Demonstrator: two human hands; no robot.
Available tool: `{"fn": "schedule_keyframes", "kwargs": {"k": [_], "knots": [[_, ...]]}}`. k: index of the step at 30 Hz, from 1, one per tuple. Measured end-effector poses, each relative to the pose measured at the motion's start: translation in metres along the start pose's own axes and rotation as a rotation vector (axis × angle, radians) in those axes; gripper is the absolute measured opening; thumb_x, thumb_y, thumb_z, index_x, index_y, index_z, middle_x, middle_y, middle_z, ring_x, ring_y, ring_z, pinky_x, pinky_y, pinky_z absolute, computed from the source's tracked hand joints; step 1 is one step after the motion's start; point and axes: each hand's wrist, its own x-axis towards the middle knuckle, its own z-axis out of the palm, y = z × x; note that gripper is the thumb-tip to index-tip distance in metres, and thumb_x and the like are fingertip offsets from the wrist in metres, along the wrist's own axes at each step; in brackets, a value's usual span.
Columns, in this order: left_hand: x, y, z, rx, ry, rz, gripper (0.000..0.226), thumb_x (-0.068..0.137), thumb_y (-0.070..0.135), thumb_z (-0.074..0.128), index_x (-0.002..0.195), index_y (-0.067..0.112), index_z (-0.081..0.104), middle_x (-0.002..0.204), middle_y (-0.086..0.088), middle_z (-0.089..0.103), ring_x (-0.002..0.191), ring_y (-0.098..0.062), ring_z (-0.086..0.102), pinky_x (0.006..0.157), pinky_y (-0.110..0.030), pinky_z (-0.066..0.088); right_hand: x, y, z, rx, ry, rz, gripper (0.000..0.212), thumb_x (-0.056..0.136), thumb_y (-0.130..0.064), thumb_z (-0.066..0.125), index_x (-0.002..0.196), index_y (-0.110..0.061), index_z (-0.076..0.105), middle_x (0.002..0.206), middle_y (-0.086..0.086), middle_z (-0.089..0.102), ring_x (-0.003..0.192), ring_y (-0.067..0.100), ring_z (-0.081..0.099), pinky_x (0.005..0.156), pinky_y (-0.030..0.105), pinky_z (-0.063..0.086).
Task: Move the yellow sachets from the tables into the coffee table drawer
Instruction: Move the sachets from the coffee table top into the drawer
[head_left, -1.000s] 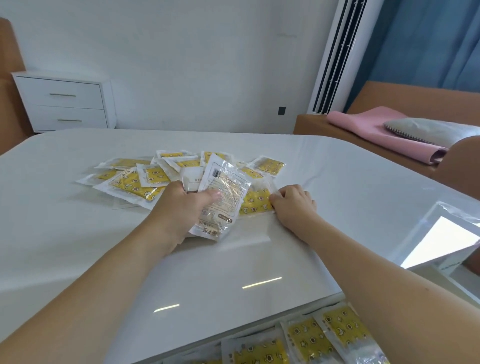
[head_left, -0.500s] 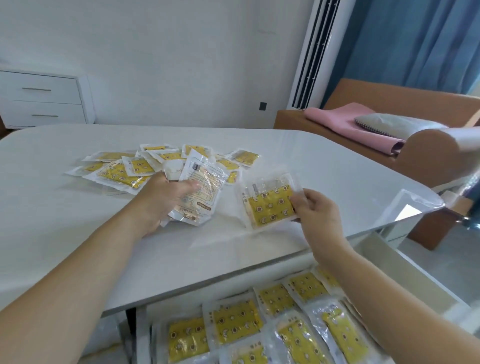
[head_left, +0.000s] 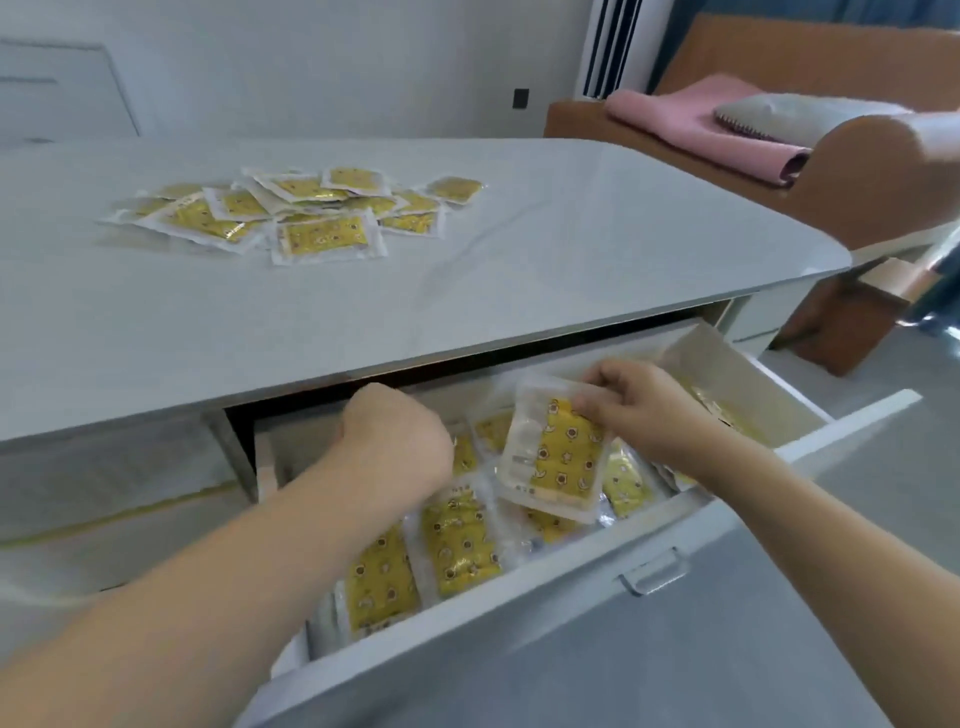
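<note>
Both hands in the open drawer (head_left: 571, 587) lower center; right hand (head_left: 641, 410) pinching a yellow sachet (head_left: 558, 457) by its top edge; left hand (head_left: 397, 441) curled into a fist (can't tell if holding anything); pile of sachets (head_left: 291, 215) upper left on the table (head_left: 571, 249).

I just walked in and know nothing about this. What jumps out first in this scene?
Yellow sachets catch the eye everywhere. A loose pile of sachets lies on the white table, and more fill the open drawer beneath its near edge. Both hands are down in the drawer: the right hand holds one sachet over the others, while the left hand is closed, its contents hidden.
</note>
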Motion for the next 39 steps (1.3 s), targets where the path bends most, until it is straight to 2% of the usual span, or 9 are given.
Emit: {"fn": "schedule_keyframes", "kwargs": {"k": [3,8,14,23,29,32,34,36,39], "knots": [[0.006,0.010,0.018,0.065,-0.171,0.047,0.025,0.090,0.017,0.042,0.095,0.024,0.066,0.084,0.008,0.058,0.068,-0.017,0.056,0.048,-0.028,0.043,0.001,-0.003,0.009,0.009,-0.051,0.000,0.010,0.092,-0.028,0.064,0.084,-0.023,0.064,0.081,-0.003,0.071,0.079,0.021,0.069,0.070,0.038,0.056],[-0.003,0.001,0.009,-0.247,-0.383,0.164,0.030,0.097,0.036,0.044,0.115,0.018,0.058,0.097,-0.001,0.057,0.085,-0.018,0.056,0.075,-0.030,0.048,0.005,0.002,0.006,0.013,-0.035,0.012,0.009,0.093,-0.027,0.064,0.087,-0.020,0.065,0.084,-0.001,0.071,0.080,0.022,0.068,0.070,0.039,0.056],[0.013,-0.019,0.015,-0.378,-0.173,0.177,0.027,0.096,0.034,0.048,0.109,0.013,0.060,0.082,0.004,0.055,0.070,-0.011,0.052,0.059,-0.024,0.041,0.014,-0.001,0.003,0.023,0.049,0.017,0.012,0.094,-0.028,0.062,0.088,-0.018,0.064,0.085,-0.002,0.070,0.074,0.015,0.064,0.058,0.026,0.048],[0.020,-0.025,0.023,-0.340,-0.160,0.199,0.029,0.097,0.035,0.047,0.110,0.014,0.062,0.081,0.003,0.054,0.065,-0.012,0.050,0.054,-0.023,0.038,0.025,-0.009,0.022,0.024,0.070,0.018,0.012,0.095,-0.030,0.061,0.088,-0.020,0.062,0.083,-0.004,0.069,0.078,0.016,0.066,0.066,0.030,0.055],[0.033,-0.033,0.025,-0.495,0.251,0.138,0.029,0.101,0.031,0.041,0.076,0.018,0.047,0.071,0.004,0.049,0.060,-0.011,0.046,0.052,-0.026,0.036,0.030,-0.006,0.018,0.195,0.127,0.108,0.010,0.091,-0.029,0.064,0.086,-0.020,0.065,0.087,0.007,0.072,0.082,0.030,0.069,0.076,0.047,0.059],[0.038,-0.029,0.040,-0.332,0.509,0.082,0.007,0.097,0.021,0.048,0.102,0.017,0.050,0.088,0.004,0.051,0.074,-0.017,0.055,0.057,-0.032,0.041,0.032,-0.003,0.016,0.296,0.111,0.196,0.012,0.094,-0.025,0.062,0.092,-0.014,0.065,0.088,0.011,0.073,0.077,0.030,0.072,0.074,0.046,0.061],[0.045,-0.022,0.061,-0.205,0.560,0.096,0.019,0.093,0.013,0.052,0.111,0.015,0.051,0.096,-0.004,0.057,0.077,-0.025,0.059,0.058,-0.029,0.040,0.033,-0.002,0.016,0.387,0.076,0.271,0.014,0.096,-0.021,0.060,0.099,-0.007,0.063,0.091,0.016,0.073,0.076,0.030,0.073,0.073,0.047,0.061],[0.047,-0.019,0.078,-0.207,0.567,0.118,0.022,0.089,0.010,0.058,0.110,0.009,0.054,0.087,-0.008,0.061,0.066,-0.026,0.057,0.056,-0.027,0.042,0.034,0.000,0.015,0.468,0.036,0.333,0.018,0.097,-0.018,0.059,0.103,-0.001,0.060,0.093,0.020,0.072,0.076,0.032,0.074,0.072,0.047,0.062],[0.044,-0.021,0.087,-0.174,0.377,0.075,0.041,0.090,0.010,0.049,0.130,0.011,0.037,0.101,-0.007,0.058,0.078,-0.026,0.057,0.061,-0.030,0.040,0.035,0.001,0.013,0.544,-0.023,0.393,0.019,0.098,-0.016,0.058,0.105,0.001,0.057,0.094,0.023,0.071,0.075,0.034,0.073,0.067,0.043,0.062]]}}
